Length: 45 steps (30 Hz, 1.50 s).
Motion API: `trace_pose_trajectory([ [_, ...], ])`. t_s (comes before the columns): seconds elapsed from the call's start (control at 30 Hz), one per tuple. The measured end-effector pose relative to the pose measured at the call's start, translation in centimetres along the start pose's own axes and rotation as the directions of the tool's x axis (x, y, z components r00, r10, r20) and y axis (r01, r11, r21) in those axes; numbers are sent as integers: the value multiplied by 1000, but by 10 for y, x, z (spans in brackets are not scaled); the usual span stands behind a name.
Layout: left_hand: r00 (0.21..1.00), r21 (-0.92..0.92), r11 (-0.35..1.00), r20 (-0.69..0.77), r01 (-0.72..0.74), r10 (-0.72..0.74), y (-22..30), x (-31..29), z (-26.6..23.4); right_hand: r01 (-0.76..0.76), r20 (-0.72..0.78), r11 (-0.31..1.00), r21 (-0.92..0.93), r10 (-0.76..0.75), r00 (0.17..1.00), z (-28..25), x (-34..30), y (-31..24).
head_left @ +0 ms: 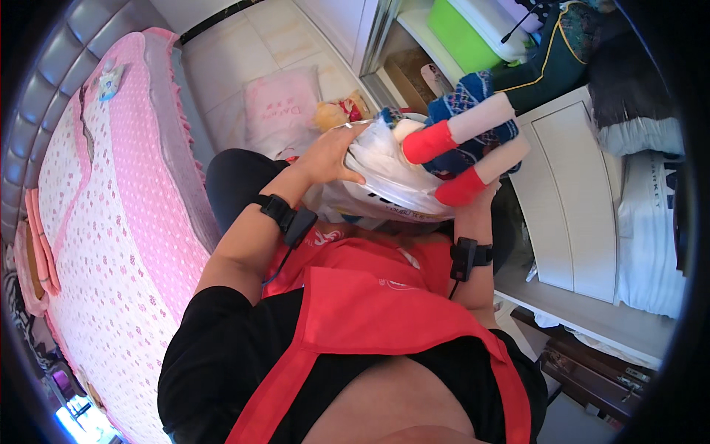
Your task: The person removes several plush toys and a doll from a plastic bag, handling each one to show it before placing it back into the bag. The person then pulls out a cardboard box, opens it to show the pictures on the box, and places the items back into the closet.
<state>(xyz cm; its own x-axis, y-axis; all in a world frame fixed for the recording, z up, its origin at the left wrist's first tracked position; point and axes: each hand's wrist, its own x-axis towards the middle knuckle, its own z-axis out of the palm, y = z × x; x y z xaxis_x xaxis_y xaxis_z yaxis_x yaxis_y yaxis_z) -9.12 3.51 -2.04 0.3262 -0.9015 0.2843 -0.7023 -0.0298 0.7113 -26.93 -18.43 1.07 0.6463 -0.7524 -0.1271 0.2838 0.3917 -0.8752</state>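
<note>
A white plastic bag (pixel 392 166) is bunched up in front of my lap. My left hand (pixel 333 155) grips its upper left edge, with thumb and fingers around the plastic. Out of the bag's right side stick two soft, stuffed limbs (pixel 429 142), red with pale ends, apparently part of a plush toy. Behind them lies a blue patterned knitted cloth (pixel 464 95). My right hand (pixel 479 206) is at the bag's right side, just below the lower limb, which hides its fingers; what it grips does not show.
On the left is a bed with a pink and white cover (pixel 126 200). A pink package in clear plastic (pixel 281 103) and a yellow plush toy (pixel 331 115) lie on the tiled floor. A white cabinet (pixel 566 200) and a green bin (pixel 462 33) stand on the right.
</note>
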Motion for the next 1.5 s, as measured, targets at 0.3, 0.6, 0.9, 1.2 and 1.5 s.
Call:
trace_pose_trajectory([
  [0.3,905,-463,831,-128,307,-406,-68,-32,-8,502,-25,852,-150,-511,859,-18,-10,-52],
  [0.6,850,-595,660,510,459,-130,-64,-23,45,544,81,790,-284,-545,834,-24,-42,-50],
  [0.9,593,577,512,59,636,-803,-69,-42,30,701,88,661,-268,-708,701,-9,-48,-88],
  [1.2,861,433,830,200,351,-468,-36,-21,22,781,148,579,-233,-773,617,30,-58,-116],
  [1.5,928,-887,428,1,172,-372,23,-3,2,488,194,872,-35,-473,860,69,6,-61],
])
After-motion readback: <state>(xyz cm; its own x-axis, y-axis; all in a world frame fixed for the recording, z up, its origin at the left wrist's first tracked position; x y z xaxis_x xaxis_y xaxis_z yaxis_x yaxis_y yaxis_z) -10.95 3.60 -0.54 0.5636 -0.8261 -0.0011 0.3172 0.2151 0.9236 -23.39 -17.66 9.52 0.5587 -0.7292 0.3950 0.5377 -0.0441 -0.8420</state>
